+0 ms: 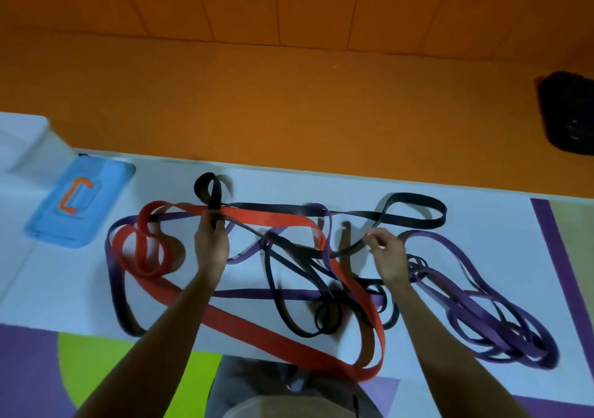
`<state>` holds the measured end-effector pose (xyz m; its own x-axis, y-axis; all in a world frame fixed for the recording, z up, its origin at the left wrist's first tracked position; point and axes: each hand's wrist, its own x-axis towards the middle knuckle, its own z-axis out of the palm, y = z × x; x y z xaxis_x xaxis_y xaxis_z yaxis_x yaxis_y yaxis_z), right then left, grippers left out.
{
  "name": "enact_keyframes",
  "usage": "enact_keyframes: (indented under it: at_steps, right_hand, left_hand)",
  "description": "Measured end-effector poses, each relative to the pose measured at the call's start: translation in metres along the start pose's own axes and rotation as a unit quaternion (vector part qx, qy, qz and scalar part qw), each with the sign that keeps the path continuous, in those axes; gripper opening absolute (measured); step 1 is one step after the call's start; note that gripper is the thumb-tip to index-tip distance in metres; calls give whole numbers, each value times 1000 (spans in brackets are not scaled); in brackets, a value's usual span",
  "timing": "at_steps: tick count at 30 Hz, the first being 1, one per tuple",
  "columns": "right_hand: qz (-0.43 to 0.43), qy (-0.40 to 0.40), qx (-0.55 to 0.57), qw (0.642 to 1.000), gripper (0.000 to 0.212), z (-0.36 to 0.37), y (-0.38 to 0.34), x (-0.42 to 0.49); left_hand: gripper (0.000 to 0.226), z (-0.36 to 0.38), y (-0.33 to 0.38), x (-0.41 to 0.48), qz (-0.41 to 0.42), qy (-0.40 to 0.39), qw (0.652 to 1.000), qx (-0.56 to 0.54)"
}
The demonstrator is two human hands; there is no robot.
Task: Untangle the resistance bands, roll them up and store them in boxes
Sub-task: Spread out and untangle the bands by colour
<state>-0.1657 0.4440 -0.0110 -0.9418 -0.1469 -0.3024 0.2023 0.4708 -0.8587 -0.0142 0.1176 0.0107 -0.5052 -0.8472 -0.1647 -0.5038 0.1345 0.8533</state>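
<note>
A long black rubber band (414, 197), a wide red rubber band (273, 221) and purple rubber bands (501, 321) lie tangled on the white tabletop (482, 225). The left hand (212, 244) grips a black loop with its fingers. The right hand (387, 257) pinches a black strip. The bands look soft and stretchy, so it seems best to pull free loops gently.

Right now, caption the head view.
Tangle sorting: left hand and right hand each pinch black band amid red band and purple bands.

Both bare forearms reached forward, well apart. The left hand (210, 241) curled its fingers round a black band (213, 192); the right hand (387, 257) pinched a black strand (350, 249).
</note>
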Motion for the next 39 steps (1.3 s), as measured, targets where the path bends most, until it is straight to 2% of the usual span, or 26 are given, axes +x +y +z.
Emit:
enact_keyframes:
  at_steps: [3, 5, 6, 8, 10, 13, 16, 20, 23, 25, 30, 33, 35, 39]
  right_hand:
    - [-43, -123, -135, 982, 14, 35, -7, -3]
    - [-48, -182, -214, 959, 26, 52, -5, -6]
    - [-51, -193, -249, 948, 27, 57, -4, -7]
    - [-73, -179, -300, 934, 21, 62, 0, -11]
    - [-105, -137, -313, 934, 17, 65, 6, -13]
    - [-69, -61, -247, 965, 24, 67, 14, -18]
    - [-7, -47, -182, 982, 31, 69, 22, -23]
    - [19, -64, -164, 984, 25, 74, 29, -25]
    - [27, -72, -186, 980, 19, 75, 35, -27]
    - [34, -69, -172, 982, 15, 75, 39, -29]
    - [28, -33, -109, 993, 13, 68, 42, -32]
    - [25, 4, -69, 997, 11, 57, 38, -29]
    - [7, -4, -65, 998, 11, 51, 35, -27]
    - [-11, -37, -70, 997, 12, 45, 33, -27]
  left_hand:
    - [17, 3, -2, 11, 18, -84, 986, 143]
    - [28, 2, -6, 15, 34, -200, 943, 262]
    - [40, 2, -8, 15, 41, -252, 912, 322]
    - [63, 2, -14, 13, 70, -297, 844, 441]
    - [73, 9, -19, 9, 113, -302, 813, 485]
    - [70, 23, -21, 5, 156, -291, 815, 475]
    - [67, 35, -23, 3, 163, -317, 823, 443]
    - [54, 44, -21, 6, 98, -367, 865, 329]
    - [38, 45, -19, 9, 44, -354, 907, 224]
    - [31, 42, -19, 10, 36, -350, 918, 183]
    - [18, 36, -22, 13, 121, -340, 910, 204]
    - [28, 32, -24, 13, 78, -381, 903, 181]
    - [35, 32, -22, 14, 40, -425, 886, 180]
    - [41, 45, -15, 11, 39, -457, 855, 243]
